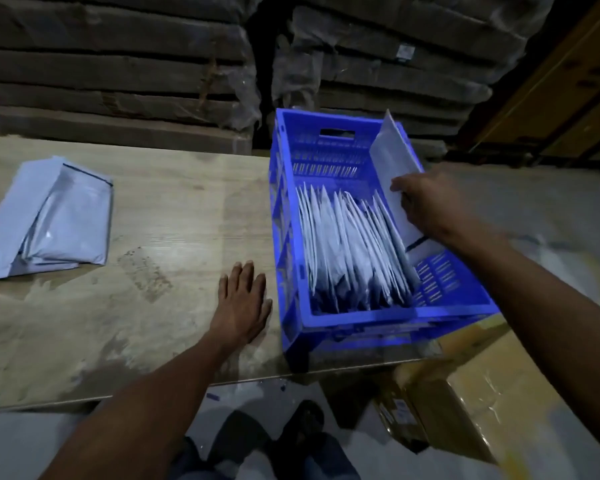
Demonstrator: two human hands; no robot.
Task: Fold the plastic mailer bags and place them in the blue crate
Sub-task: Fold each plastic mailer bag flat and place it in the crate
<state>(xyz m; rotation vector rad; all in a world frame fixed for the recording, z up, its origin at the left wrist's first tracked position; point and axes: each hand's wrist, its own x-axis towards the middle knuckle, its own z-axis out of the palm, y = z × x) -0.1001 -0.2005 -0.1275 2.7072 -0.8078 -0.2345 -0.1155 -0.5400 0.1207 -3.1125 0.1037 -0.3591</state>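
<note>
Folded mailer (397, 174) pinched in right hand (430, 206), upright over blue crate (378, 320) at the filed row's right end; left hand (241, 303) flat on counter (174, 209). Risk: slick plastic unfolds on release

No legible text, brand, number or sign is found. A small pale label (405, 51) is seen on the wrapped stack (388, 64) behind the blue crate (388, 315), and another label (397, 408) on the cardboard box (471, 393) below the tabletop (174, 216); print on both is too blurred to be read.
</note>
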